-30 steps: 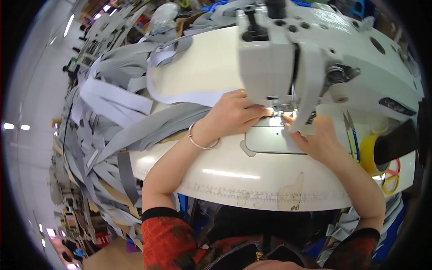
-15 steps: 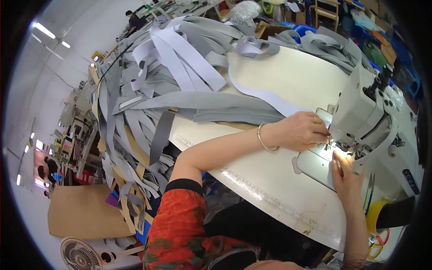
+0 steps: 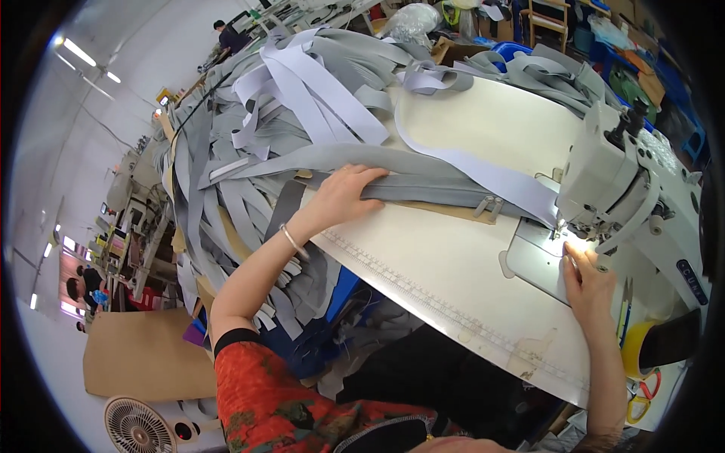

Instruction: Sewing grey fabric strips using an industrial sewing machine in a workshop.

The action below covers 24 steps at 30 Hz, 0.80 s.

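Head view. Left hand (image 3: 343,198) left of centre, palm down across a grey zipper strip (image 3: 442,190); thumb and fingers spread apart, the strip showing between them; laid over it rather than closed round it. Pale bracelet (image 3: 293,241) at that wrist.

Right hand (image 3: 589,283) at right of frame, beside the lit needle area; index finger extended onto the metal plate (image 3: 538,260), other fingers partly curled. Cannot tell whether anything is pinched there.

Zipper strip runs from centre toward the white sewing machine (image 3: 604,181), upper right; two metal sliders (image 3: 489,206) near its lower edge. Pale lavender strip (image 3: 491,172) curves down to the needle area, partly over the grey. Heap of grey strips (image 3: 219,189), upper left, reaching onto the white tabletop (image 3: 438,264). Lower right: yellow tape roll (image 3: 634,349), red-and-yellow-handled scissors (image 3: 640,408) just below it. Lower left corner: round fan (image 3: 137,429).
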Available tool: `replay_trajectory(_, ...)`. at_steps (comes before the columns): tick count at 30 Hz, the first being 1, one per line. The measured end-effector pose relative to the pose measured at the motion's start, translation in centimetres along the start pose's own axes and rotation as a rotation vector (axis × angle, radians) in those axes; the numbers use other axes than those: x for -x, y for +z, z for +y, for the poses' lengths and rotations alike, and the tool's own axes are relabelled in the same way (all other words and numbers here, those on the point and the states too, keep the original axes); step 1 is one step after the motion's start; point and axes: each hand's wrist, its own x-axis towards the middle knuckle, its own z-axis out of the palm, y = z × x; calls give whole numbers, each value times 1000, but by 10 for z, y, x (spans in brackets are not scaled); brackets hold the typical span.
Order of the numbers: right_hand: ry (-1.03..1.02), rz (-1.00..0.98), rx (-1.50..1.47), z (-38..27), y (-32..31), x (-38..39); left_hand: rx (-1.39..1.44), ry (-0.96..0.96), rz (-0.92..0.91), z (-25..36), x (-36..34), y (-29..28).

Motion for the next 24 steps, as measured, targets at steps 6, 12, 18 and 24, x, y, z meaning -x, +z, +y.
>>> replay_trajectory(6,68,-63,139,3,5,12,65,-188,-174,-10,-35,-31)
replay_trajectory(12,51,-100,191,4,2,13,722,-338,-387,7,-67,-82)
replay_trajectory(18,90,-136,89,-1,-2,6,1091,-269,-224,17,-69,-89)
replay_trajectory(24,-69,-35,120,-6,0,-3,59,139,140,-25,-75,-62)
